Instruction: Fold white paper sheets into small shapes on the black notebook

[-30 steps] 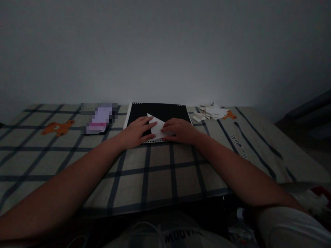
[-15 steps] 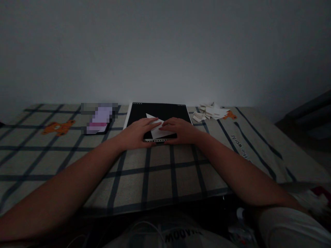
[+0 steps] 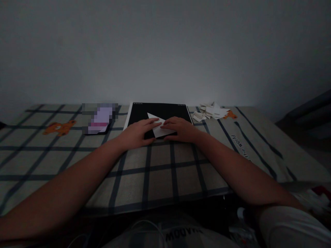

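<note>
A white folded paper (image 3: 158, 130) lies on a black board (image 3: 165, 111) at the far middle of the checked cloth. My left hand (image 3: 138, 133) lies flat on the paper's left part, its fingers reaching right over the fold. From the right, my right hand (image 3: 179, 128) presses on the paper with fingers bent. The fingertips of both hands nearly meet over the paper. Only a pointed upper corner and a lower strip of the paper show between the hands.
A blurred pale purple flat object (image 3: 99, 119) lies left of the board. A heap of small white paper scraps (image 3: 210, 112) sits at the right back. Orange bear prints (image 3: 59, 127) mark the cloth (image 3: 160, 175). A grey wall stands close behind.
Both hands have slid slightly toward each other over the paper, and less of the paper's lower edge shows now. The paper's visible shape has narrowed between the hands.
</note>
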Available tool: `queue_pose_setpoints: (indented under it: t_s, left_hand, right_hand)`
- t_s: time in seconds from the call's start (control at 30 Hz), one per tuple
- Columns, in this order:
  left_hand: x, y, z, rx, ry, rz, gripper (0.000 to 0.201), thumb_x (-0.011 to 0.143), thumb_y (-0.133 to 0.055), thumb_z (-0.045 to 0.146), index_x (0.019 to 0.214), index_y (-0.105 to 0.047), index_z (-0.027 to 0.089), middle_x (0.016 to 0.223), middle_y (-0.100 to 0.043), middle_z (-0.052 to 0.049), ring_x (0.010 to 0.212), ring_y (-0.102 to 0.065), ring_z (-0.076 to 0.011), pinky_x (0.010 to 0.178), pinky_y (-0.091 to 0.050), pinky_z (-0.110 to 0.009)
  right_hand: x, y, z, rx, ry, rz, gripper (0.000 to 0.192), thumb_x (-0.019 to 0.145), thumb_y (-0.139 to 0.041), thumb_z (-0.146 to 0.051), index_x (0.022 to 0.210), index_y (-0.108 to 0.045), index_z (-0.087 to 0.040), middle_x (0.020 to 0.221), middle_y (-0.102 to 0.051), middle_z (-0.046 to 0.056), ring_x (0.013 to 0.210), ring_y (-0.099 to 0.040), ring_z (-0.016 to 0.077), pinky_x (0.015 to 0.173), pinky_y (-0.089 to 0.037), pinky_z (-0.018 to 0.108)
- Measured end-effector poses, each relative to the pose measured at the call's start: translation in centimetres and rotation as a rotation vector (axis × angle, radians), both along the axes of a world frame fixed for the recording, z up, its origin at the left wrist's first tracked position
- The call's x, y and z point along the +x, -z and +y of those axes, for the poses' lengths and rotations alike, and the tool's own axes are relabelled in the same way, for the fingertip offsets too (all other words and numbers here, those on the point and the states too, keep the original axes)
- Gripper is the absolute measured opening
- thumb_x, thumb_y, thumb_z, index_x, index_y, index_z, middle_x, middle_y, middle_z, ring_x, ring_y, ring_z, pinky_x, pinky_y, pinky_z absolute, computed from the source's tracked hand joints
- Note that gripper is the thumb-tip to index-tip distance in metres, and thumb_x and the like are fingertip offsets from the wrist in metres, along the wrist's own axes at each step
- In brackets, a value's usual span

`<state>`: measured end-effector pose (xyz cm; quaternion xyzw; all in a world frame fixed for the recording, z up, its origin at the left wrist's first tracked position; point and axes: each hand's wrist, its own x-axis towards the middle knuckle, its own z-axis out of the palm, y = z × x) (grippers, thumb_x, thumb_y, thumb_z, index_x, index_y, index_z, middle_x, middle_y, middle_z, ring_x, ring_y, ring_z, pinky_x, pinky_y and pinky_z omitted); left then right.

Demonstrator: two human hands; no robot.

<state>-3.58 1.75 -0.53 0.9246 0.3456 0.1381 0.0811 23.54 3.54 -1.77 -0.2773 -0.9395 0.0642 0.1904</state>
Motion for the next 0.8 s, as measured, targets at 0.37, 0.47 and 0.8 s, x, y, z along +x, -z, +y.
queue_pose_setpoints:
  t_s: [0.37, 0.47, 0.8]
  left_hand:
    - [-0.47, 0.27, 0.75, 0.107, 0.039, -0.001, 0.068, 0.088, -0.07, 0.038, 0.15, -0.05, 0.016, 0.156, -0.048, -0.019, 0.141, -0.048, -0.035, 0.117, -0.04, -0.054]
    - [-0.37, 0.19, 0.63, 0.12, 0.059, 0.002, 0.065, 0.09, -0.068, 0.036, 0.15, -0.05, 0.017, 0.155, -0.049, -0.019, 0.141, -0.048, -0.0341, 0.116, -0.04, -0.052]
    - [-0.43, 0.28, 0.73, 0.08, 0.055, 0.055, 0.061, 0.094, -0.064, 0.044, 0.149, -0.053, 0.018, 0.152, -0.055, -0.016, 0.137, -0.055, -0.0303, 0.113, -0.045, -0.046]
  right_hand:
    - [0.04, 0.44, 0.38, 0.044, -0.016, -0.035, 0.049, 0.092, -0.071, -0.043, 0.134, -0.067, -0.019, 0.139, -0.064, 0.017, 0.128, -0.058, 0.0312, 0.105, -0.047, 0.05]
    - [0.0, 0.35, 0.35, 0.048, -0.022, -0.029, 0.049, 0.093, -0.07, -0.045, 0.134, -0.068, -0.018, 0.138, -0.065, 0.017, 0.127, -0.059, 0.0316, 0.104, -0.048, 0.05]
    - [-0.02, -0.17, -0.18, 0.092, -0.008, -0.044, 0.036, 0.094, -0.066, -0.044, 0.117, -0.077, -0.02, 0.12, -0.073, 0.013, 0.109, -0.064, 0.0273, 0.09, -0.048, 0.041]
